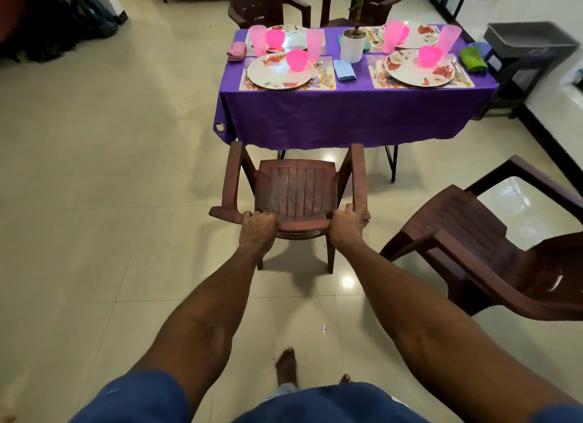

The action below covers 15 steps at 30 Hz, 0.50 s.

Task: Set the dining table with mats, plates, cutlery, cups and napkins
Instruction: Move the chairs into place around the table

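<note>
Currently, chair: a dark brown slatted plastic armchair (295, 189) is being held at its backrest top, facing the desk's near left side.
Left grip: the left hand (257, 230) is being curled tightly around the backrest's left corner.
Right grip: the right hand (345, 223) is being wrapped fully around the backrest's right corner, by the armrest.
Desk: a desk draped in a purple cloth (347, 113) is being shown ahead of the chair.
Near settings: two white floral round plates (279, 72) are being carried on printed rectangular mats (325, 81), each with a pink plastic bowl (297, 60) on it.
Far settings: two more plates and tall pink plastic cups (314, 45) are being shown behind them.
Napkins: a folded blue napkin (344, 70) is being seen between the near mats; a green one (472, 59) at the right edge; a pink one (236, 50) at the left.
Centre: a white pot with a plant (352, 45) is being displayed mid-desk.
Right: a second brown plastic chair (473, 249) is being seen tilted on the tiled floor (94, 201).
</note>
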Each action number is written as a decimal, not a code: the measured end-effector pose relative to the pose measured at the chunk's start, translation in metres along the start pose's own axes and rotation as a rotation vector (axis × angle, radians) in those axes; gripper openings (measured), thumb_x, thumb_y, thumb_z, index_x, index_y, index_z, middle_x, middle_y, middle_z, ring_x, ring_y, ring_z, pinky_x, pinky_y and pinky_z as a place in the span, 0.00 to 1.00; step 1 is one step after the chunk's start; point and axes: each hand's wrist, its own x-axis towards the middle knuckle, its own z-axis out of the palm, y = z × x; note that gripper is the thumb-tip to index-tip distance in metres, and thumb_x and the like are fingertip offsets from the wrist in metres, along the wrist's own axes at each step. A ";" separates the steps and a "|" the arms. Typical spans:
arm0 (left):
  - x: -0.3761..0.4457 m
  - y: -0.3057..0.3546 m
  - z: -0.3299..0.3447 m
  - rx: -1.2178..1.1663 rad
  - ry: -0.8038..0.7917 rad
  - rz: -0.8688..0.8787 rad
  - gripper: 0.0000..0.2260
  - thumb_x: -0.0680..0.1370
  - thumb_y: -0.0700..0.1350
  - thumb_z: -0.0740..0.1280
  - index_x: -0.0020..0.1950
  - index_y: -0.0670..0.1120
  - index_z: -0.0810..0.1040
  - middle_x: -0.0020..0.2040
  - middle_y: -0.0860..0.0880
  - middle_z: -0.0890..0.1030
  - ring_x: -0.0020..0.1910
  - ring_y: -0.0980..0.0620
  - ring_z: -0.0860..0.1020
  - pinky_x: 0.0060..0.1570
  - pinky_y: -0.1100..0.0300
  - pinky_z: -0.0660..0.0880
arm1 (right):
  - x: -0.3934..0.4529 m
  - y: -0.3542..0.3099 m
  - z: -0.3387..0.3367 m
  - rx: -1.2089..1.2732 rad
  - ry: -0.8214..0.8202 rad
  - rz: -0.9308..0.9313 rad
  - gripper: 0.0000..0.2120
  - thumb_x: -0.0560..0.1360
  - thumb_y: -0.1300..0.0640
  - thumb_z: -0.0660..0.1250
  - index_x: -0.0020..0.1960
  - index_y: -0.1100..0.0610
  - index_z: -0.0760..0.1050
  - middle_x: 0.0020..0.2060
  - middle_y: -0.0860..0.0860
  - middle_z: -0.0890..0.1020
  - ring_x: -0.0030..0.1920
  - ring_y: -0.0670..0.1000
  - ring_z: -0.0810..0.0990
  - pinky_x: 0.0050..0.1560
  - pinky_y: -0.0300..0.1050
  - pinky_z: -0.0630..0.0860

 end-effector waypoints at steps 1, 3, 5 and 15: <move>0.005 -0.004 0.000 -0.004 0.000 -0.003 0.09 0.77 0.38 0.60 0.52 0.46 0.77 0.51 0.46 0.83 0.52 0.43 0.79 0.54 0.51 0.68 | 0.005 -0.004 0.000 0.012 -0.001 -0.007 0.13 0.77 0.59 0.66 0.60 0.54 0.79 0.62 0.60 0.72 0.68 0.68 0.59 0.65 0.70 0.67; 0.013 -0.007 0.002 -0.011 0.015 -0.011 0.10 0.76 0.37 0.59 0.52 0.46 0.78 0.51 0.46 0.83 0.52 0.43 0.78 0.54 0.51 0.68 | 0.013 -0.006 -0.004 0.027 -0.005 -0.021 0.13 0.77 0.56 0.67 0.61 0.54 0.78 0.61 0.59 0.72 0.68 0.67 0.60 0.67 0.69 0.65; 0.020 -0.007 0.003 -0.022 0.025 -0.011 0.10 0.77 0.37 0.59 0.52 0.46 0.78 0.50 0.46 0.83 0.52 0.43 0.78 0.55 0.50 0.68 | 0.017 -0.004 -0.010 0.009 -0.014 -0.031 0.13 0.78 0.54 0.67 0.62 0.54 0.77 0.60 0.59 0.73 0.68 0.66 0.61 0.68 0.67 0.65; 0.026 -0.009 0.004 -0.031 0.016 0.034 0.10 0.77 0.40 0.62 0.57 0.46 0.76 0.54 0.46 0.81 0.56 0.43 0.77 0.57 0.48 0.69 | 0.015 -0.005 -0.024 0.087 -0.099 -0.047 0.19 0.76 0.51 0.68 0.63 0.56 0.71 0.66 0.61 0.67 0.70 0.66 0.58 0.68 0.69 0.63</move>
